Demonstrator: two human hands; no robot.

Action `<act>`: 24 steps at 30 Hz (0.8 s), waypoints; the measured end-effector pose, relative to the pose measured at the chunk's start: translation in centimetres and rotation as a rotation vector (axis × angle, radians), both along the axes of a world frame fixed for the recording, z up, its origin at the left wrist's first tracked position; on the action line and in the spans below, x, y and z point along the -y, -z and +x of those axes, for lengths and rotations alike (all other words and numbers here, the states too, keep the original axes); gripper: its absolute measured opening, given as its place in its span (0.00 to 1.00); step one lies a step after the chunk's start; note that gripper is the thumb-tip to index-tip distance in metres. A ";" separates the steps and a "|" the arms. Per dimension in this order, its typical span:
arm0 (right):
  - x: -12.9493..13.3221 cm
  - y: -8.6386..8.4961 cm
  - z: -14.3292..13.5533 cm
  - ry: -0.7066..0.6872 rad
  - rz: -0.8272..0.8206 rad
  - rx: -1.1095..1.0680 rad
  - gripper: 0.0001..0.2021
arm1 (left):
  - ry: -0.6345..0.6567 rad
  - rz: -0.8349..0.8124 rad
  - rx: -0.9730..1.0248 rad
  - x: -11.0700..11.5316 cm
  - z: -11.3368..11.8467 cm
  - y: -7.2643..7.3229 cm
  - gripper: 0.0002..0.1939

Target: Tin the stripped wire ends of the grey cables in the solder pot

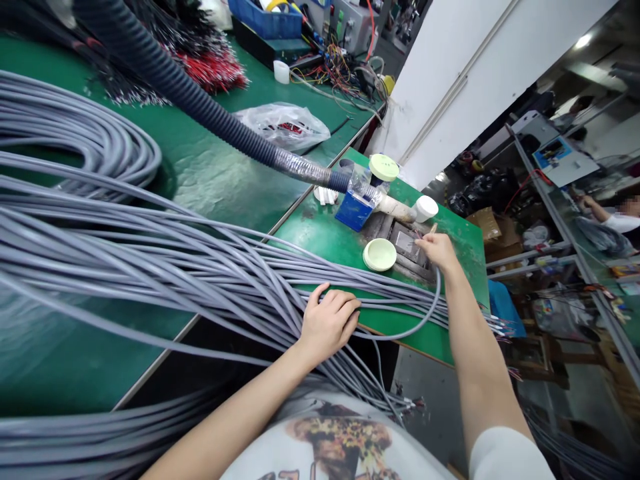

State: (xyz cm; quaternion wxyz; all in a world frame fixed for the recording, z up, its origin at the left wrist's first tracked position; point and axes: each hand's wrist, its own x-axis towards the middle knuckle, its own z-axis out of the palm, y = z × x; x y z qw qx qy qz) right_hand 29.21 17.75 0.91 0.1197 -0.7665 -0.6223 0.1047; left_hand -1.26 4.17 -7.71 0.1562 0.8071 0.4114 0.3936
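Note:
A large bundle of grey cables runs from the left across the bench. My left hand lies palm down on this bundle with its fingers spread and slightly bent. Over at the right, my right hand pinches the end of one grey cable, which loops down below the hand. Thin wires stick out of that end over the small metal pot, which has a shiny surface. Whether the wire tips touch the surface cannot be made out. A pale, open round tub stands just left of the pot.
A ribbed dark hose ends in a pale nozzle by the pot, near a blue box. Behind stand a lidded tub and a white cup. Coiled cable lies left. Another person's arm shows far right.

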 end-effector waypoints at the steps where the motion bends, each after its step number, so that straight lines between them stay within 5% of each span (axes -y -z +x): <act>1: 0.4 -0.7 -0.6 -0.037 0.005 -0.033 0.17 | -0.001 0.000 0.000 0.0 0.0 0.0 0.08; 5: 1.9 -2.9 -3.9 -0.238 -0.016 -0.174 0.18 | -0.006 -0.003 -0.003 0.0 0.0 0.0 0.08; 10: 2.0 -2.7 -7.7 -0.419 -0.083 -0.089 0.16 | 0.002 -0.007 -0.001 0.0 -0.1 0.0 0.09; 24: 1.5 -1.8 -10.9 -0.414 -0.185 0.315 0.12 | 0.002 -0.003 0.006 0.0 -0.2 0.0 0.09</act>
